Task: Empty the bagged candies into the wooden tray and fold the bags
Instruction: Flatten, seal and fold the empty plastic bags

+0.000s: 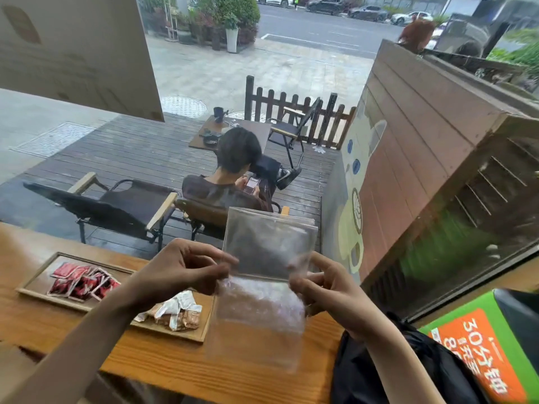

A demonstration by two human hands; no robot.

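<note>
I hold a clear plastic bag (262, 287) upright in the air above the wooden counter, and it looks empty. My left hand (180, 269) pinches its left edge at mid height. My right hand (318, 284) pinches its right edge at about the same height. The wooden tray (35, 279) lies on the counter to the left, partly behind my left forearm. Red wrapped candies (83, 282) are heaped in its left half. White and copper wrapped candies (175, 313) lie in its right half.
The wooden counter (180, 363) runs along a window. A black bag (379, 374) and a green and orange box (481, 345) sit at the right. Outside the glass a person sits on a chair on a deck with other chairs and a small table.
</note>
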